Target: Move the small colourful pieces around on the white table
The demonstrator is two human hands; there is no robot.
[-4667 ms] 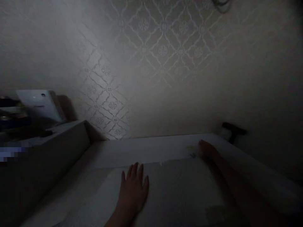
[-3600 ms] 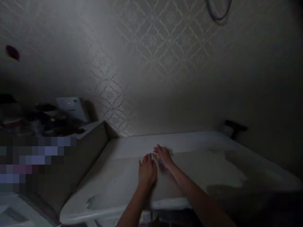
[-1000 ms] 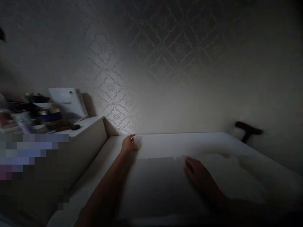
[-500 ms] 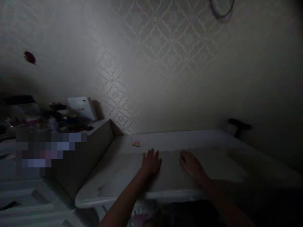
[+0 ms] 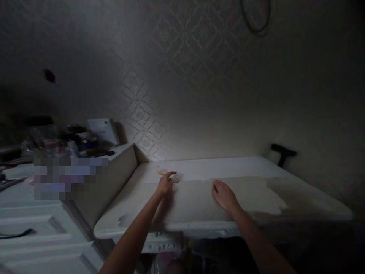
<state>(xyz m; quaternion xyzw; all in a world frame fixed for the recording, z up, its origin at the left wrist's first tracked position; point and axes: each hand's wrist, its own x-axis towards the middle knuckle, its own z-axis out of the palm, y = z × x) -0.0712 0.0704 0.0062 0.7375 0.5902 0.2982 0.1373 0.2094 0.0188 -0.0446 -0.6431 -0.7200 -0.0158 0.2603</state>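
Note:
A pale white table [image 5: 196, 167] stands against the wall, and what looks like a thin pale sheet [image 5: 194, 203] covers its front part. My left hand [image 5: 165, 184] is over the sheet's far edge, fingers apart and stretched to the right, with a small whitish blur beside the fingertips. Just beyond it lies a small pink and yellow piece [image 5: 163, 171], partly hidden by the hand. My right hand [image 5: 225, 196] rests near the same far edge, its fingers curled together. Anything inside them is hidden.
To the left, a white drawer cabinet [image 5: 28, 213] carries bottles, jars and a white box [image 5: 103, 131]. A black T-shaped object [image 5: 283, 153] stands at the table's right edge. A cable loop [image 5: 258, 30] hangs on the patterned wall [image 5: 182, 95].
My left hand has moved left and farther away, toward the pink and yellow piece, and has turned to the right. My right hand stays almost in place. The view has shifted slightly.

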